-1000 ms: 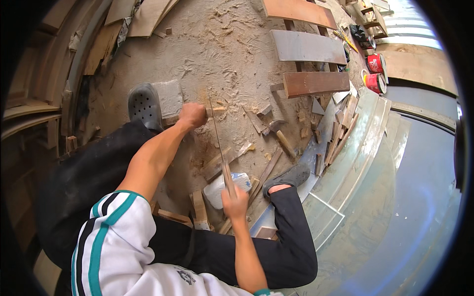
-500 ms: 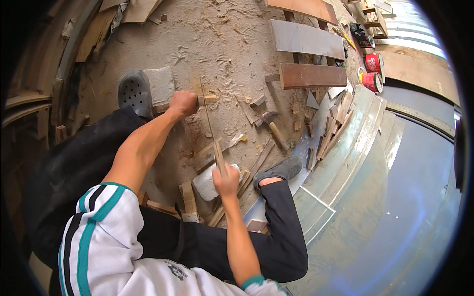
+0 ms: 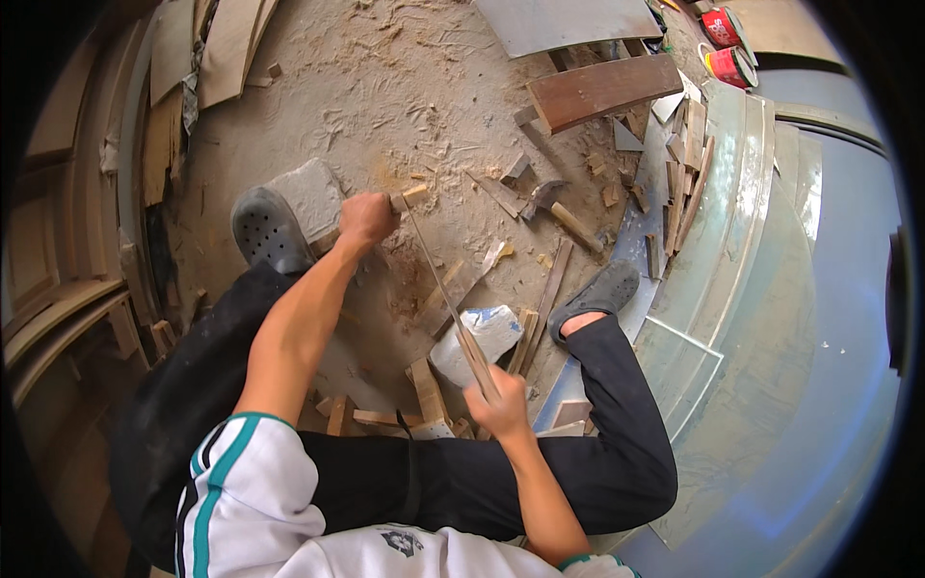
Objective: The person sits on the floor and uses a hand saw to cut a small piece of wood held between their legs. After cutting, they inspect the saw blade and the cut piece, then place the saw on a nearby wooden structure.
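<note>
My left hand (image 3: 369,219) is closed around a short wooden strip (image 3: 412,195), whose end sticks out to the right of my fist. Nearer my body, my right hand (image 3: 499,400) grips the wooden handle of a handsaw (image 3: 472,353). The saw's thin blade slants up and left, its far end at the strip beside my left fist. A pale block (image 3: 306,197) lies under the edge of my left clog (image 3: 270,231), just left of that fist. Below the blade sits a white, wrapped-looking lump (image 3: 491,328); what it is I cannot make out.
A hammer (image 3: 570,223) lies on the dusty floor among offcuts, right of the saw. Further right are stacked wood strips (image 3: 689,173) and a glass-like sheet (image 3: 732,241). A brown slatted board (image 3: 607,91) and red cans (image 3: 729,65) stand beyond. Boards (image 3: 226,58) lean at far left.
My right hand has drawn the saw back toward my body, so its blade tip no longer reaches far past the strip. The left hand keeps its hold. The whole view has shifted.
</note>
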Motion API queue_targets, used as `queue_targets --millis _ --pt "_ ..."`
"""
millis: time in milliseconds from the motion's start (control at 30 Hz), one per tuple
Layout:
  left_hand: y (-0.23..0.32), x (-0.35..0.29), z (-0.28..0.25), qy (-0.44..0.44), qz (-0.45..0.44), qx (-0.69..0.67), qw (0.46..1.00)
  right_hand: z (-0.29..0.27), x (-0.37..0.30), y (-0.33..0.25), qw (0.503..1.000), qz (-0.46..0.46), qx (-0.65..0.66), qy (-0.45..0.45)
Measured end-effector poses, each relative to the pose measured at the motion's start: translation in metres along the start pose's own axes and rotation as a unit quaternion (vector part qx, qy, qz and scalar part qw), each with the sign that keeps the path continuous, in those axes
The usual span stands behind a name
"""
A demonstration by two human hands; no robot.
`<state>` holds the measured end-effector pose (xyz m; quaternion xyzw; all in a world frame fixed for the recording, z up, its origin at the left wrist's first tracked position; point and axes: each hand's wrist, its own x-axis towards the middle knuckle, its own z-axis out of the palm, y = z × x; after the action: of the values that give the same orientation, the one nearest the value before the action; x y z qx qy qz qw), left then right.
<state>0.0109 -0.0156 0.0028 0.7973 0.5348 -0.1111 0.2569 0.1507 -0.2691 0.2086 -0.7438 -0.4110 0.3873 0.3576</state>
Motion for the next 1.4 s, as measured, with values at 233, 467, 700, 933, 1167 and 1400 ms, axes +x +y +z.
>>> queue_targets --millis 233,467,700,933,1167,1400 --pt "0.002 0.010 -0.005 -0.009 -0.015 0.028 0.999 0.029 0.036 0.028 1.000 0.011 0.004 0.010" --pt "0.008 0.007 -0.001 -0.009 -0.009 0.036 0.999 0.013 0.031 0.035 0.998 0.042 -0.009 -0.040" --pt "-0.001 -0.003 0.010 0.003 -0.016 0.016 1.000 0.006 0.009 0.038 0.997 0.063 -0.009 -0.045" --pt "0.004 0.000 0.003 0.013 -0.020 0.028 0.999 0.011 -0.030 0.020 0.999 0.016 0.014 0.024" --pt "-0.007 -0.002 0.010 -0.007 -0.027 0.012 1.000 0.013 -0.005 0.024 0.999 0.038 0.011 -0.017" --pt "0.007 0.001 -0.005 -0.018 -0.025 0.005 1.000 0.028 0.025 0.037 0.997 0.064 -0.033 -0.036"
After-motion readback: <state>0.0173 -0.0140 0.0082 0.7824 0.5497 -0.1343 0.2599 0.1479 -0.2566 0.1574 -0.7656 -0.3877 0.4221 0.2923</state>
